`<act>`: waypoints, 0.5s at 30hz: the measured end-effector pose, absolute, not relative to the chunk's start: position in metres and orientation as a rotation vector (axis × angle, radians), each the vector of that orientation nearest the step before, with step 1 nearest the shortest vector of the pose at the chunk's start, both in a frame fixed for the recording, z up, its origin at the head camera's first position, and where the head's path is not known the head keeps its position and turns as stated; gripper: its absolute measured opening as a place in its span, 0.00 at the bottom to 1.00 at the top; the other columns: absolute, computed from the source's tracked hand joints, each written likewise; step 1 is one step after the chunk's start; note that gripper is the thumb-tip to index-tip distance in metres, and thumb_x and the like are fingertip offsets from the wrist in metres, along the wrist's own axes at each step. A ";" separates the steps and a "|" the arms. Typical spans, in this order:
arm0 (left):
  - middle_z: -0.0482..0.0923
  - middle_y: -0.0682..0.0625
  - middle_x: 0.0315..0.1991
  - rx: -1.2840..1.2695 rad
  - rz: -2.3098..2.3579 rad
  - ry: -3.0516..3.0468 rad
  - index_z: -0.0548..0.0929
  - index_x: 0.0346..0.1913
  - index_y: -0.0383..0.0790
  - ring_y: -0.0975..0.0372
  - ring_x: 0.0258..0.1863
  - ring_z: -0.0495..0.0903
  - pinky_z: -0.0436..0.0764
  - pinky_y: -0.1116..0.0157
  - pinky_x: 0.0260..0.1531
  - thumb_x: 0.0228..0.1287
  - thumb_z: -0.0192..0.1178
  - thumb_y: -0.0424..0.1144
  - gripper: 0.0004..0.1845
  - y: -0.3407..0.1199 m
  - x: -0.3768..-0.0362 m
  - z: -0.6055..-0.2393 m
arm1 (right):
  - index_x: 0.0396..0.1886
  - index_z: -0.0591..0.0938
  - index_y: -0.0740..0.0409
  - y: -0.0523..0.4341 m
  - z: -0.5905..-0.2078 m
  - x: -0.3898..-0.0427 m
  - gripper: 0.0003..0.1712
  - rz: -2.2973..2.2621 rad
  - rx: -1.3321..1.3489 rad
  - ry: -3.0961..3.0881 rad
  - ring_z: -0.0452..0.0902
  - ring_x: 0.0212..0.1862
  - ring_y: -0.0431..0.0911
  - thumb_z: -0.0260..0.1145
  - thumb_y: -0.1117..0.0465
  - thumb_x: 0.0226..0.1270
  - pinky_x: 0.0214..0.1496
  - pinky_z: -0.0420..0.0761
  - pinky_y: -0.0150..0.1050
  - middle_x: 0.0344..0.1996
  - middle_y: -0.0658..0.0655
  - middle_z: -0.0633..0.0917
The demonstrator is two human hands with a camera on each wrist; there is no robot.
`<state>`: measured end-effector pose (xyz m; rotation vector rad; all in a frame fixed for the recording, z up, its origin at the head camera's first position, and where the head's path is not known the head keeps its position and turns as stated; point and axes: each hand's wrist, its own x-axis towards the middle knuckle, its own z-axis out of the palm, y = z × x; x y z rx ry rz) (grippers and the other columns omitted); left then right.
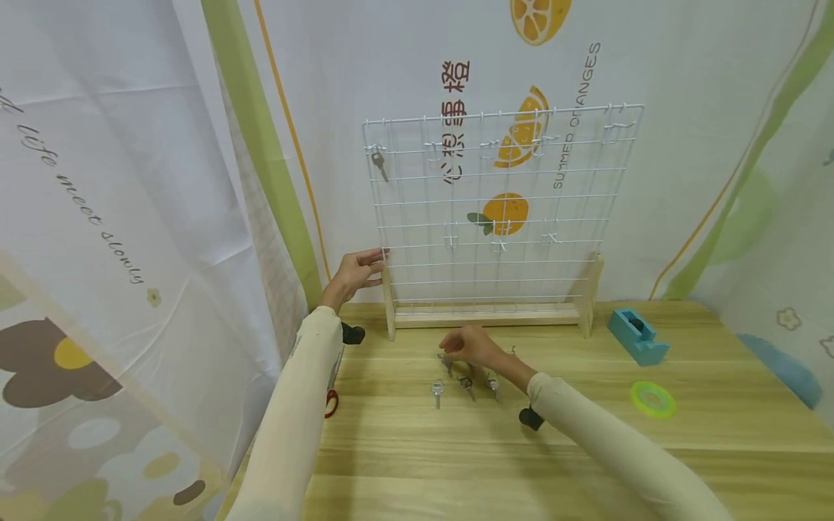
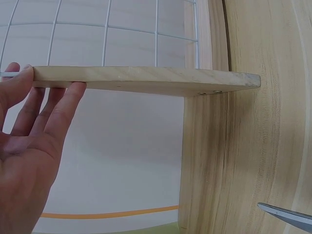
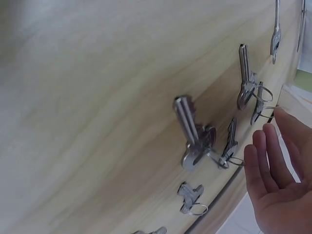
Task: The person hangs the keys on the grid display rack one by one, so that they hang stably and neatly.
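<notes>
Keys (image 1: pixel 437 391): slip and crowding risk at right fingertips

Head view: loose keys lie on the tabletop (image 1: pixel 404 463) in front of the wire rack (image 1: pixel 489 318); one hanging key (image 1: pixel 379 163) is on its upper left. Right hand (image 1: pixel 476 346) is over the group's left rear key; neighbours lie close enough to be swept aside.

Left wrist view: left hand (image 2: pixel 29 156) pinches the wooden upright (image 2: pixel 146 74). Judgement: a sideways pull could shift the rack and jolt the hanging key off.

Right wrist view: fingertips reach a ring (image 3: pixel 267 112); cannot tell whether that grip pinches it. Shallow hold on thin wire would likely cause a drop.
</notes>
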<state>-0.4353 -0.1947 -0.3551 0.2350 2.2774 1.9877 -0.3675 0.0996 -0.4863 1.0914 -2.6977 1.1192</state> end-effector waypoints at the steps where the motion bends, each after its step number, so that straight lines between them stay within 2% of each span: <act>1: 0.68 0.39 0.75 0.236 1.989 2.277 0.71 0.76 0.37 0.49 0.73 0.70 0.80 0.51 0.64 0.80 0.54 0.28 0.25 -0.195 -0.435 -0.355 | 0.42 0.88 0.71 0.099 -0.486 -0.367 0.10 1.125 1.089 -2.700 0.90 0.37 0.50 0.77 0.71 0.62 0.41 0.90 0.31 0.37 0.63 0.91; 15: 0.69 0.39 0.75 0.234 1.995 2.278 0.71 0.76 0.37 0.49 0.73 0.70 0.81 0.51 0.64 0.80 0.55 0.29 0.25 -0.195 -0.435 -0.356 | 0.41 0.90 0.69 0.091 -0.485 -0.366 0.07 1.084 1.002 -2.769 0.90 0.36 0.50 0.75 0.72 0.64 0.39 0.91 0.36 0.34 0.62 0.91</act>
